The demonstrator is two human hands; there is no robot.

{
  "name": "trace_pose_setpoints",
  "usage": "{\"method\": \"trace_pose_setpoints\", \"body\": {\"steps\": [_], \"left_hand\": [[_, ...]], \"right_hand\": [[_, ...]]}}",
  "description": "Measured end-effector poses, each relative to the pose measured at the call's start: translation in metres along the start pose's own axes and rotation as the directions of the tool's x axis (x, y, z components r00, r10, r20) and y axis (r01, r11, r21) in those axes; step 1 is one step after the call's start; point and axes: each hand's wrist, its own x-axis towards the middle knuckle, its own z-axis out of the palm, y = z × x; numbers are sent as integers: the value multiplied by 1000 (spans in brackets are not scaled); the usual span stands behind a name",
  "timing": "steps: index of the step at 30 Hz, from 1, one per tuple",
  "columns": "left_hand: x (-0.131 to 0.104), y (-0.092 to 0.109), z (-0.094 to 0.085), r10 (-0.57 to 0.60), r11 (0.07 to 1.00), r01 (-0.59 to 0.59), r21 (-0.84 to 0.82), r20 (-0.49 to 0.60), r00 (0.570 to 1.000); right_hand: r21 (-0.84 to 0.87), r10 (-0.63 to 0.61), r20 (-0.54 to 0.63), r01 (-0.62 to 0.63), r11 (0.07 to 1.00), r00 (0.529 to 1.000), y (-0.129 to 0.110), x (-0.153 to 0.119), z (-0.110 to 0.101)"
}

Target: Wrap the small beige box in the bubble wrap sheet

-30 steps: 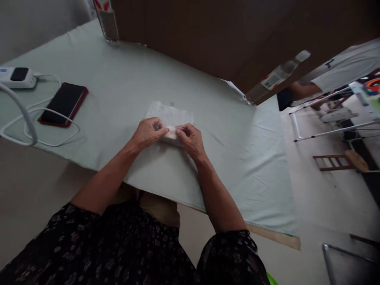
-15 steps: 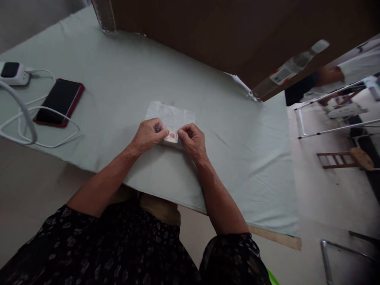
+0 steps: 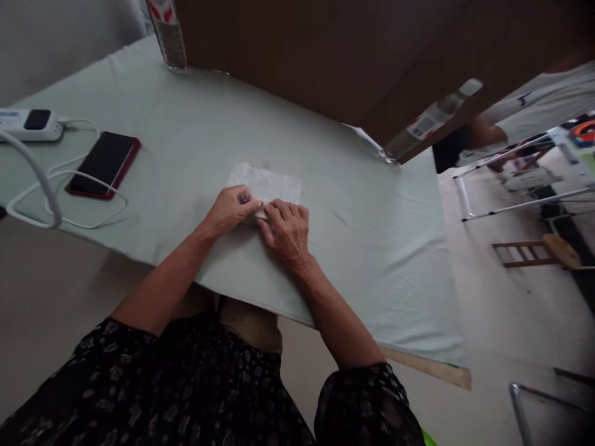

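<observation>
A whitish, translucent sheet that looks like bubble wrap (image 3: 274, 181) lies on the cloth-covered table, its far part spread flat. At its near left side my left hand (image 3: 231, 209) is closed, thumb and forefinger pinching the wrap. My right hand (image 3: 289, 232) sits over the near right part, fingers bent down and pressed onto the folded wrap, close against the left fingertips. Whatever lies inside the fold is hidden under the fingers; only a small pale bit shows between the two hands.
A dark phone with a red case (image 3: 105, 165), a white cable (image 3: 121, 199) and a white power strip (image 3: 44, 126) lie at left. A large brown board (image 3: 297, 56) stands behind, with plastic bottles (image 3: 432, 121) at its corners. Another person's sleeve (image 3: 553, 102) shows at right.
My right hand has moved left and turned palm down over the wrap, covering the pale reddish-marked piece that showed between the hands. My left hand keeps its pinch. The view has shifted slightly.
</observation>
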Motion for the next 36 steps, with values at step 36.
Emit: {"method": "trace_pose_setpoints", "body": {"steps": [36], "left_hand": [[0, 19, -4, -179, 977, 176, -121, -10, 984]], "right_hand": [[-179, -20, 71, 32, 983, 997, -13, 8, -14]]}}
